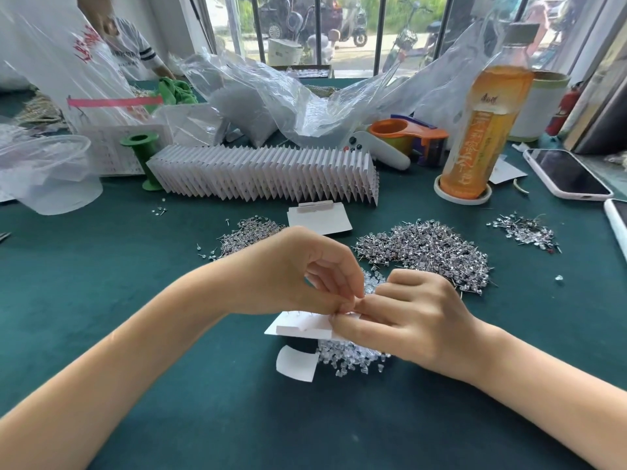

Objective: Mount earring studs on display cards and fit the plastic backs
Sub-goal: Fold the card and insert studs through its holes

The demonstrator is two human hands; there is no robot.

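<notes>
Left hand (298, 269) arched, right hand (403, 320) curled, both grips pinching display card (302, 329) edge

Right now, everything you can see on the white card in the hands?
The display card is white, looks like thin card, with a raised folded strip across it. It is held above the green table, roughly flat. Thin pins stick up along its far edge. The left hand and right hand pinch its right end together.

A green table (101, 300) holds an orange tea bottle (485, 130) standing on a white coaster (441, 193), a phone (566, 174) to its right, an orange tape dispenser (410, 137), a green spool (144, 157) and crumpled clear bags (288, 96).
</notes>
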